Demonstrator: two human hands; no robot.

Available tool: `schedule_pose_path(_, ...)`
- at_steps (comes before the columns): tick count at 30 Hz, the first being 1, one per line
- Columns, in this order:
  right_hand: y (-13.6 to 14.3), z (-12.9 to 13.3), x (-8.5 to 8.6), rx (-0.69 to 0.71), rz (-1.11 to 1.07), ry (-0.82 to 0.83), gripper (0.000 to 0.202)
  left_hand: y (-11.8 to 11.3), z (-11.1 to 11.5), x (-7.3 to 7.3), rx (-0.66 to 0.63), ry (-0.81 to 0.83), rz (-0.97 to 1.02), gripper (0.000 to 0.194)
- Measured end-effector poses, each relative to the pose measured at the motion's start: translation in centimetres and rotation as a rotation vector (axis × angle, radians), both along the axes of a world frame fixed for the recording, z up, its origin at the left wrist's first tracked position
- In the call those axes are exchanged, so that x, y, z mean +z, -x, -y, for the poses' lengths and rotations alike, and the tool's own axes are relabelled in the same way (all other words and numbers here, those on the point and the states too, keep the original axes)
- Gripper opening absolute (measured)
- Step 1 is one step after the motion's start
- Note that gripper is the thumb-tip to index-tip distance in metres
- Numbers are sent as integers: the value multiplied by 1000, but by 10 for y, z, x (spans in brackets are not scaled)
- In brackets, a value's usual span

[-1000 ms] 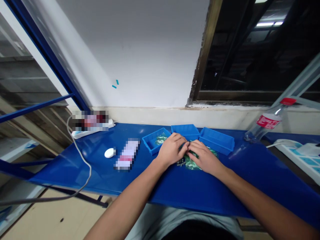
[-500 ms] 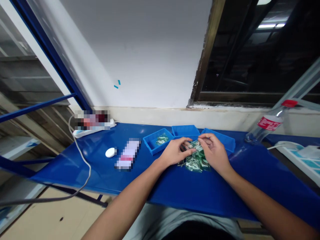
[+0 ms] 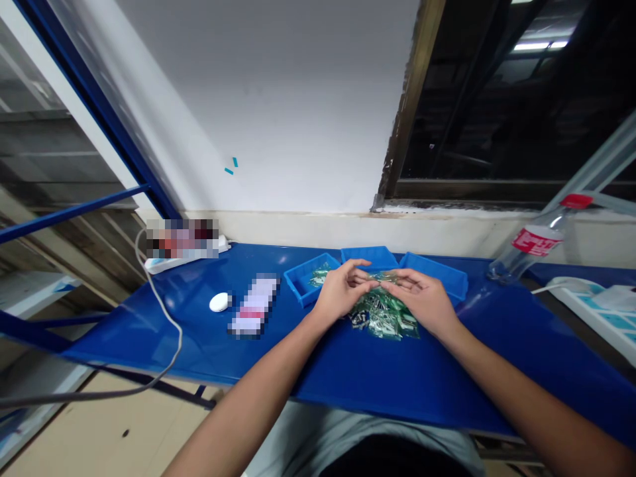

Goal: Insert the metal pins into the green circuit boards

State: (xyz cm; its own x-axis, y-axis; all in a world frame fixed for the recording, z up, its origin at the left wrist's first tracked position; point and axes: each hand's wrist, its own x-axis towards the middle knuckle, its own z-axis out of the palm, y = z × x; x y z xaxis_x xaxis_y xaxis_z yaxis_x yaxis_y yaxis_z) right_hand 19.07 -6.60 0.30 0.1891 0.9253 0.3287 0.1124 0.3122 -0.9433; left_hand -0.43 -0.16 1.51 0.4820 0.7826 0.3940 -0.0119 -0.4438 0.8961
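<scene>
My left hand [image 3: 342,291] and my right hand [image 3: 422,295] meet above a pile of small clear-green plastic bags [image 3: 387,321] holding metal parts. Between the fingertips of both hands is a small clear bag [image 3: 381,277], pinched from each side. Some loose dark metal pieces [image 3: 358,318] lie at the pile's left edge. Behind the hands stand three blue trays: the left tray [image 3: 303,295] holds a few bags, while the insides of the middle tray [image 3: 368,257] and right tray [image 3: 450,275] are partly hidden by my hands.
On the blue table [image 3: 199,344] lie a white round object [image 3: 219,303] and a blurred flat item [image 3: 256,306] at left. A power strip [image 3: 189,257] with a grey cable stands behind. A plastic bottle [image 3: 536,240] and another strip [image 3: 596,311] are at right.
The fingers of both hands have shifted on the small bag, and it is now pinched from both sides with thumbs closer together. My right hand has turned flatter.
</scene>
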Motion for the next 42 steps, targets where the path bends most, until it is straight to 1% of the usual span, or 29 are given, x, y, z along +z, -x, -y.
schedule_pose_path(3,-3,-2,0,-80,57,-53,35,2,2,5,104,-99,-70,28)
schedule_pose_path(4,-3,-2,0,-106,81,-80,33,2,3,6,107,-130,-108,26)
schedule_pose_path(6,-2,-2,0,-131,110,-122,29,1,6,5,43,-161,-152,26)
schedule_pose_path(8,1,0,1,-102,121,-132,26,0,8,3,-33,-162,-141,30)
schedule_pose_path(10,6,3,3,-34,134,-126,23,-1,8,0,-64,-158,-118,40)
schedule_pose_path(11,8,5,4,0,138,-118,23,-2,7,-1,-58,-161,-117,40)
schedule_pose_path(14,12,8,6,38,124,-84,24,-1,3,-2,19,-189,-145,25)
schedule_pose_path(16,10,7,5,-11,100,-72,25,1,1,-1,76,-209,-167,21)
schedule_pose_path(18,7,4,3,-101,95,-91,27,2,1,1,105,-218,-183,21)
schedule_pose_path(20,4,1,1,-167,118,-122,34,3,2,2,99,-228,-202,23)
schedule_pose_path(22,3,-1,-2,-156,133,-120,45,3,3,2,67,-225,-215,24)
schedule_pose_path(24,3,-1,-5,-76,112,-79,47,1,3,0,25,-190,-191,23)
schedule_pose_path(27,4,0,-6,6,57,-22,37,-1,2,-3,9,-86,-87,26)
schedule_pose_path(29,4,0,-5,-14,21,-5,36,-2,1,-3,36,-47,-35,32)
schedule_pose_path(30,5,1,-3,-32,6,0,37,-2,1,-2,58,-54,-28,32)
schedule_pose_path(32,5,2,0,-75,-19,4,38,-1,1,1,109,-116,-41,30)
schedule_pose_path(34,6,3,1,-116,-24,7,39,1,4,5,125,-189,-76,29)
schedule_pose_path(37,6,4,-1,-127,14,-6,39,1,9,8,22,-218,-110,35)
schedule_pose_path(40,7,4,-4,-28,134,-77,38,0,12,7,-89,-204,-107,53)
schedule_pose_path(41,7,4,-5,13,179,-98,37,-1,12,6,-98,-201,-104,55)
schedule_pose_path(42,7,4,-5,44,215,-109,35,-1,11,6,-88,-200,-104,52)
